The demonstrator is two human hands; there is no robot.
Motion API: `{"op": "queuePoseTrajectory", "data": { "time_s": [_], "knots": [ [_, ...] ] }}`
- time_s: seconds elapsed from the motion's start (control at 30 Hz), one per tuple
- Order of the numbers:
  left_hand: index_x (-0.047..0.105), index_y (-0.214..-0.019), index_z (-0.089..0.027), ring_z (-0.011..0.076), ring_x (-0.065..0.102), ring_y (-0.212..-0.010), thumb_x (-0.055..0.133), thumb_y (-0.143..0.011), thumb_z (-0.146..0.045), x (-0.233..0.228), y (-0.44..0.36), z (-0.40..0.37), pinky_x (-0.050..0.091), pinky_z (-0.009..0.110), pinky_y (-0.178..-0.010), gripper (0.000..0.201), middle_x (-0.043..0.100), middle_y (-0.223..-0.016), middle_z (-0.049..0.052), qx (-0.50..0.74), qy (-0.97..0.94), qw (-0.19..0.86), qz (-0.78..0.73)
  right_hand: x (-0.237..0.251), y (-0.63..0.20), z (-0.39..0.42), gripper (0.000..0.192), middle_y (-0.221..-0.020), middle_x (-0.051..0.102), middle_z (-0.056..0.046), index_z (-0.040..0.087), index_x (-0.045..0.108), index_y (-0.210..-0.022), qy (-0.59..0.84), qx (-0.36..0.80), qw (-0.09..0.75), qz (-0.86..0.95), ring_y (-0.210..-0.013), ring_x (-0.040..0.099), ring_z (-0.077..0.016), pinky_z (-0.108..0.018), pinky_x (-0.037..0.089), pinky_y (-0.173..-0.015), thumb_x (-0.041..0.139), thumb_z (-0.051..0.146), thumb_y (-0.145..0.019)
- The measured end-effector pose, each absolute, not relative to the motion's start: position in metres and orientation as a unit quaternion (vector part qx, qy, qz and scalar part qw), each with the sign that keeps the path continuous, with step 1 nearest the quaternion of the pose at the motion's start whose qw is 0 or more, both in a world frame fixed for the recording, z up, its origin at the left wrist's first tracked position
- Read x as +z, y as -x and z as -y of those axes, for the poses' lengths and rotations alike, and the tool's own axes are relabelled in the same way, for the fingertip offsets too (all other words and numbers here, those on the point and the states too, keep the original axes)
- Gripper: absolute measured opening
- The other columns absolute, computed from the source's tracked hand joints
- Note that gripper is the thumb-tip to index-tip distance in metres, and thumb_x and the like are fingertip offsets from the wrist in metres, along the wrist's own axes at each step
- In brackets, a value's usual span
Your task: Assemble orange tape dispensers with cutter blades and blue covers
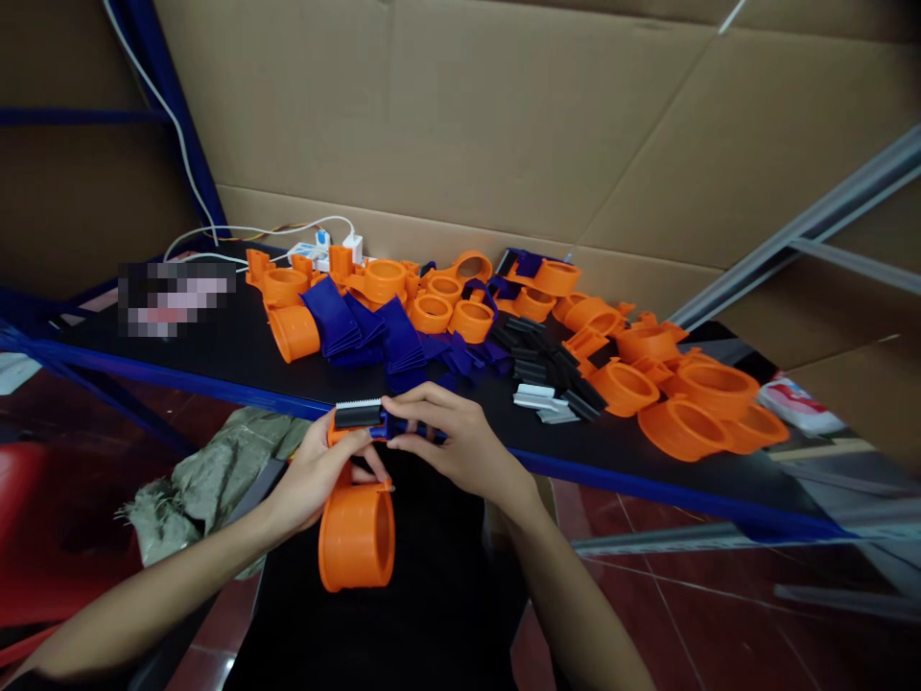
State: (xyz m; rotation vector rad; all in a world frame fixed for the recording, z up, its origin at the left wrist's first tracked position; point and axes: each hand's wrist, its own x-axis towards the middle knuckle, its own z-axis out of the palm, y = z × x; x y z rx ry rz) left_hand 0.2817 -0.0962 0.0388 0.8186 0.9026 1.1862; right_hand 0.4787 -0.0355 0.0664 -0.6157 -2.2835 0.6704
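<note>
we are holding an orange dispenser [355,537] in our left hand [313,472], just in front of the black table [208,353] — most of it is hanging below the fingers. our right hand [459,434] is closing thumb and fingers on a dark blue part [392,426] at the dispenser's upper end, and is sitting nearer to it. the white toothed strip [358,404] is lying crosswise, its long axis running left to right, its right end just beside the right fingertips.
</note>
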Motion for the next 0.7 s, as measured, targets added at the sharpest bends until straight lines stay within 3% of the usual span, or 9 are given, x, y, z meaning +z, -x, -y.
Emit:
{"op": "queuePoseTrajectory", "data": {
  "time_s": [0.17, 0.43, 0.57, 0.7],
  "knots": [
    [0.059, -0.102, -0.018, 0.0245, 0.075, -0.067, 0.069, -0.085, -0.037, 0.033, -0.283, 0.099, 0.060, 0.030, -0.060, 0.027, 0.073, -0.069, 0.004, 0.535, -0.437, 0.593, -0.414, 0.074, -0.482, 0.041, 0.037, -0.120, 0.066, -0.008, 0.027, 0.065, -0.128, 0.212, 0.226, 0.356, 0.882, -0.107, 0.065, -0.0179, -0.032, 0.054, -0.092, 0.067, 0.022, -0.091],
    [0.058, -0.110, -0.021, 0.0243, 0.076, -0.075, 0.071, -0.085, -0.031, 0.037, -0.281, 0.105, 0.061, 0.032, -0.067, 0.030, 0.074, -0.081, 0.004, 0.550, -0.437, 0.580, -0.412, 0.077, -0.477, 0.051, 0.035, -0.126, 0.066, -0.007, 0.028, 0.066, -0.128, 0.227, 0.190, 0.362, 0.884, -0.101, 0.068, -0.0161, -0.030, 0.057, -0.086, 0.064, 0.022, -0.094],
    [0.057, -0.125, -0.024, 0.0264, 0.075, -0.090, 0.073, -0.083, -0.026, 0.037, -0.277, 0.102, 0.062, 0.035, -0.073, 0.045, 0.072, -0.115, 0.009, 0.551, -0.391, 0.645, -0.357, 0.072, -0.472, 0.046, 0.027, -0.119, 0.071, -0.008, 0.024, 0.072, -0.116, 0.230, 0.241, 0.423, 0.843, -0.106, 0.070, -0.0194, -0.033, 0.058, -0.092, 0.070, 0.023, -0.089],
    [0.052, -0.138, -0.026, 0.0347, 0.063, -0.119, 0.064, -0.089, -0.032, 0.044, -0.272, 0.099, 0.056, 0.052, -0.092, 0.051, 0.063, -0.135, 0.012, 0.550, -0.319, 0.737, -0.227, 0.075, -0.477, 0.042, 0.022, -0.120, 0.072, -0.008, 0.024, 0.075, -0.111, 0.233, 0.265, 0.441, 0.825, -0.109, 0.069, -0.0213, -0.037, 0.057, -0.096, 0.069, 0.021, -0.089]
  ]
}}
